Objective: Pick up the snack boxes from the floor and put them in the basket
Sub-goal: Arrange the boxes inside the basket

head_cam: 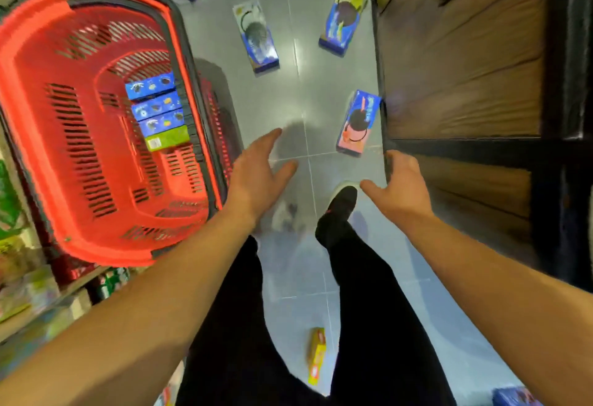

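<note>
Reaching over the floor, left hand (256, 171) and right hand (398, 187) spread wide, each grip holding nothing.

You had bright overhead light that glared off the glossy grey floor tiles (301, 52) and threw soft shadows under your hands. Motion blur smeared the red plastic basket (38, 123), and wide-angle distortion bent the frame's edges.
</note>
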`<control>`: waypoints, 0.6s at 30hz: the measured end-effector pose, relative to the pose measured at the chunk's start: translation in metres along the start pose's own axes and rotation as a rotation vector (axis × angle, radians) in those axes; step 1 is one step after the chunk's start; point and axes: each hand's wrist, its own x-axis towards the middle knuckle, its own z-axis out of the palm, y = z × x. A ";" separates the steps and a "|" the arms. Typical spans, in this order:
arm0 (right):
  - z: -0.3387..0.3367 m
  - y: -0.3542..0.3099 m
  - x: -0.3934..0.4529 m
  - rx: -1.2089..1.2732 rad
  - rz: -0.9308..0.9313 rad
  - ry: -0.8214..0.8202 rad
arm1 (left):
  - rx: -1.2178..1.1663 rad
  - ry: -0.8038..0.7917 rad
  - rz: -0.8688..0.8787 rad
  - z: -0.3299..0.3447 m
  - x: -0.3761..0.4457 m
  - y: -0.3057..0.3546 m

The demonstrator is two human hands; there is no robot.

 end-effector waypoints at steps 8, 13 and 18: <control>0.054 0.071 0.096 0.139 0.134 0.036 | -0.037 -0.051 -0.097 0.130 0.076 0.002; 0.119 0.118 0.161 0.137 0.220 -0.072 | -0.012 -0.117 -0.136 0.211 0.125 -0.051; 0.180 0.164 0.245 0.186 0.282 -0.024 | -0.040 -0.153 -0.190 0.291 0.185 -0.109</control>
